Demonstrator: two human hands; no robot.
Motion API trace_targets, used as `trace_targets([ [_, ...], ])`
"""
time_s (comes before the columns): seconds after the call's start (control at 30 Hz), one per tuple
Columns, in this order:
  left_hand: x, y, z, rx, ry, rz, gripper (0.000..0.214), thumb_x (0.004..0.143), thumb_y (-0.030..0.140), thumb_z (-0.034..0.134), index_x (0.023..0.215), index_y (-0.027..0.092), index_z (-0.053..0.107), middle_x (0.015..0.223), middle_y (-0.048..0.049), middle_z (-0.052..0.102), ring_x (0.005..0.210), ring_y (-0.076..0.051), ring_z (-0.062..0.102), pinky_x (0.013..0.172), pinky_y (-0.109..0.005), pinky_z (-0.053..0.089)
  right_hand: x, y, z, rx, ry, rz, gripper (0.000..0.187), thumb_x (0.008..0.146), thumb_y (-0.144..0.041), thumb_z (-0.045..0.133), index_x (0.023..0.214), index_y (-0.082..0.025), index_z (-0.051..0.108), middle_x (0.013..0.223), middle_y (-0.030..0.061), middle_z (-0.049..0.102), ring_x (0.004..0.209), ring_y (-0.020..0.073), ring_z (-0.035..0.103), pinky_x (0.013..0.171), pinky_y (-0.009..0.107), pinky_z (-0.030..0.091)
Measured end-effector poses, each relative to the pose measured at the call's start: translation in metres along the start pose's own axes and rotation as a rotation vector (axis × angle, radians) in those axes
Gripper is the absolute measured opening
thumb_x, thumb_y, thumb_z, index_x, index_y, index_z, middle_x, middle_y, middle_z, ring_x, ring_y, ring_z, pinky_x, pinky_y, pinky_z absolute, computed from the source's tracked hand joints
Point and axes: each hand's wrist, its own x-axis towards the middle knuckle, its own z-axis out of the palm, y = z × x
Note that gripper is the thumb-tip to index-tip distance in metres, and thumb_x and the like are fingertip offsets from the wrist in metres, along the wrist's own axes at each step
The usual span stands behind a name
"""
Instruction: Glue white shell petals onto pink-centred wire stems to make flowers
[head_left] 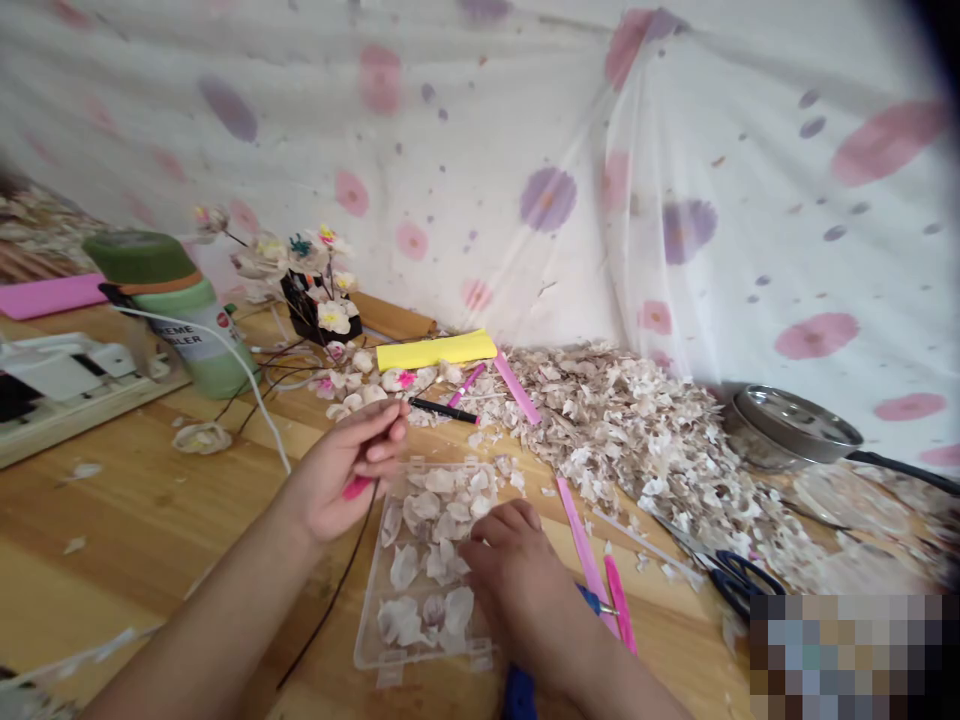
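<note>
My left hand (349,470) is closed around a thin dark wire stem with a small pink piece (355,488) at its lower end; it hovers over the upper left corner of a clear plastic tray (375,640). The tray holds several pale shell petals (420,560). My right hand (517,580) lies knuckles up over the tray's right side, fingers curled down among the petals; what they hold, if anything, is hidden.
A heap of pale shell flakes (637,430) spreads to the right. Pink strips (585,560), black-handled scissors (735,580), a black pen (442,409), a yellow sheet (435,350), a green bottle (187,310), a bunch of shell flowers (300,270) and a metal pan (795,425) lie around on the wooden table (150,510).
</note>
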Motion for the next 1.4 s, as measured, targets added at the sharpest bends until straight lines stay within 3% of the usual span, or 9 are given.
trace_targets([
  [0.1, 0.019, -0.004, 0.002, -0.021, -0.015, -0.022, 0.033, 0.095, 0.004, 0.034, 0.080, 0.006, 0.064, 0.061, 0.0011, 0.051, 0.038, 0.000, 0.042, 0.029, -0.006, 0.031, 0.020, 0.001, 0.008, -0.093, -0.027, 0.034, 0.012, 0.083, -0.014, 0.062, 0.072, -0.019, 0.063, 0.082, 0.0031, 0.063, 0.086, 0.0203, 0.052, 0.082, 0.035, 0.035],
  [0.2, 0.026, -0.015, -0.008, -0.057, -0.008, -0.005, 0.032, 0.094, 0.003, 0.035, 0.079, 0.007, 0.063, 0.061, 0.0023, 0.049, 0.038, 0.000, 0.042, 0.030, -0.006, 0.031, 0.027, 0.002, 0.015, -0.099, -0.042, 0.087, 0.012, 0.083, -0.020, 0.065, 0.070, -0.018, 0.065, 0.081, 0.0035, 0.064, 0.088, 0.0215, 0.053, 0.083, 0.035, 0.036],
  [0.37, 0.023, -0.020, -0.016, -0.078, -0.010, 0.043, 0.023, 0.090, 0.003, 0.044, 0.079, 0.009, 0.063, 0.061, 0.0024, 0.050, 0.038, 0.000, 0.042, 0.031, -0.006, 0.031, 0.028, 0.002, 0.021, -0.008, -0.064, 0.190, 0.013, 0.083, -0.029, 0.066, 0.075, -0.018, 0.068, 0.086, 0.0046, 0.066, 0.092, 0.0221, 0.054, 0.089, 0.037, 0.036],
  [0.6, 0.017, -0.016, -0.011, -0.041, -0.036, 0.078, 0.019, 0.085, 0.002, 0.050, 0.079, 0.009, 0.067, 0.060, 0.0013, 0.052, 0.038, -0.001, 0.041, 0.031, -0.006, 0.031, 0.029, 0.003, 0.027, 0.061, -0.037, 0.165, 0.007, 0.083, -0.017, 0.064, 0.076, -0.018, 0.067, 0.086, 0.0044, 0.066, 0.091, 0.0210, 0.053, 0.088, 0.035, 0.036],
  [0.8, 0.011, -0.015, -0.010, 0.076, -0.062, 0.173, 0.012, 0.078, 0.004, 0.059, 0.079, 0.010, 0.069, 0.057, 0.0006, 0.054, 0.036, -0.001, 0.039, 0.031, -0.006, 0.030, 0.026, 0.013, 0.018, 0.172, 0.039, 0.209, 0.005, 0.080, -0.020, 0.072, 0.078, -0.018, 0.067, 0.084, 0.0017, 0.069, 0.090, 0.0183, 0.056, 0.086, 0.031, 0.037],
  [1.0, -0.001, -0.018, -0.001, 0.217, -0.089, 0.201, 0.008, 0.073, 0.007, 0.066, 0.077, 0.013, 0.070, 0.056, -0.0012, 0.058, 0.035, -0.001, 0.037, 0.033, -0.009, 0.029, 0.020, 0.020, 0.003, 0.268, 0.098, 0.299, 0.005, 0.079, -0.015, 0.071, 0.078, -0.019, 0.068, 0.076, 0.0015, 0.069, 0.078, 0.0171, 0.060, 0.070, 0.025, 0.041],
  [1.2, -0.021, -0.027, 0.007, 0.334, -0.018, 0.251, 0.014, 0.062, 0.004, 0.074, 0.070, 0.015, 0.071, 0.056, -0.0044, 0.063, 0.040, -0.007, 0.045, 0.035, -0.013, 0.029, 0.013, 0.019, -0.015, 0.338, 0.162, 0.327, 0.011, 0.074, -0.015, 0.075, 0.074, -0.019, 0.065, 0.075, -0.0009, 0.066, 0.072, 0.0148, 0.059, 0.065, 0.024, 0.040],
  [1.4, -0.039, -0.033, 0.011, 0.796, -0.150, 0.308, 0.002, 0.073, 0.023, 0.074, 0.072, 0.022, 0.073, 0.054, -0.0017, 0.064, 0.046, -0.011, 0.047, 0.043, -0.019, 0.035, 0.005, 0.005, -0.028, 0.448, 0.223, 0.351, 0.017, 0.071, -0.011, 0.075, 0.069, -0.019, 0.061, 0.074, -0.0014, 0.065, 0.072, 0.0154, 0.058, 0.065, 0.024, 0.038],
])
